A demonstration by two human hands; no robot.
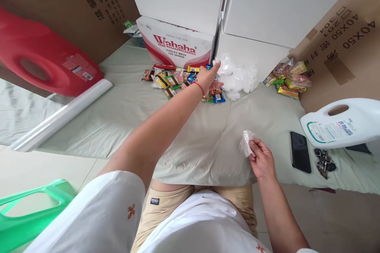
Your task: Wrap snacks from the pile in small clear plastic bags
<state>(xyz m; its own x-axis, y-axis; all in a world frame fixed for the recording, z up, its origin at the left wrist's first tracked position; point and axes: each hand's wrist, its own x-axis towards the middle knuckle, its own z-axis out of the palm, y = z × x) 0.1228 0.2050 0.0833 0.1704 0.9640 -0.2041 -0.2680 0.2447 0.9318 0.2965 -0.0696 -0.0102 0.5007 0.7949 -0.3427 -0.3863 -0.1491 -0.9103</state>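
The small, crumpled clear plastic bag (246, 143) is pinched in the right hand (263, 160), near the front edge of the cloth-covered surface (196, 138). Farther off, the left hand (208, 80), fingers loosely spread, reaches over colourful wrapped snacks (168, 80) beside translucent white plastic bags (242, 77) — seemingly a reaching step; lifting one calls for a light pinch.

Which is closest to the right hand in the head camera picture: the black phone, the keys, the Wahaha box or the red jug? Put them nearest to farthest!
From the right hand:
1. Black phone: just to its right.
2. Keys: right, past the phone.
3. Wahaha box: ahead, to the left.
4. Red jug: far left.
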